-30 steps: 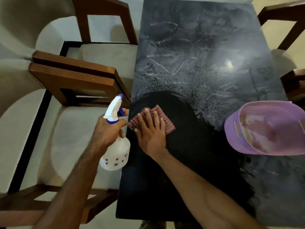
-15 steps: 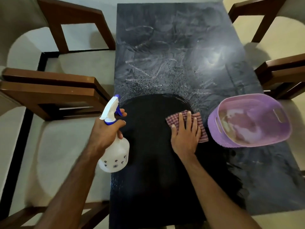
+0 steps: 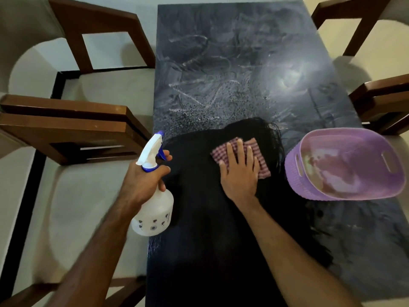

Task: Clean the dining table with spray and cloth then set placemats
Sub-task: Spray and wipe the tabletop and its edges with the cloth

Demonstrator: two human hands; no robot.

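Cloth: red checked cloth (image 3: 250, 155) lies flat near the middle of the dark table (image 3: 232, 63), just left of the purple basket (image 3: 309, 187).
Right hand: right hand (image 3: 240, 175) presses on the cloth, fingers straight and slightly spread.
Left hand: left hand (image 3: 141, 185) grips the spray bottle (image 3: 155, 209) by its neck at the table's left edge.
Surface: wiped dark patch nearby, smeared grey beyond.
Surroundings: wooden chairs (image 3: 73, 127) on both sides.
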